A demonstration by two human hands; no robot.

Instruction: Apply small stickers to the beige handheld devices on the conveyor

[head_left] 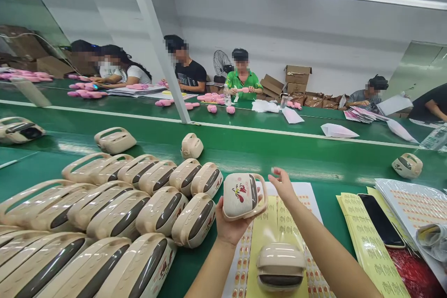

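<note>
My left hand (232,223) grips a cream handled case (240,195) from below, its fingers wrapped under the casing. The case has rounded corners, a dark side strip, a red floral print and a loop handle on its right. To its right, my right hand (284,185) is raised with its fingers apart, holding nothing that I can see. Below my hands, another cream case (281,265) rests on a yellow label sheet (256,265). Under that sheet lies a white sheet of small orange stickers (240,260).
Rows of similar cream cases (115,214) fill the left. More cases (192,145) stand on the green conveyor (265,153). At right lie yellow label sheets (363,223), a phone (380,219) and sticker sheets (415,200). Across the belt, several people (244,77) sit near pink items (213,98).
</note>
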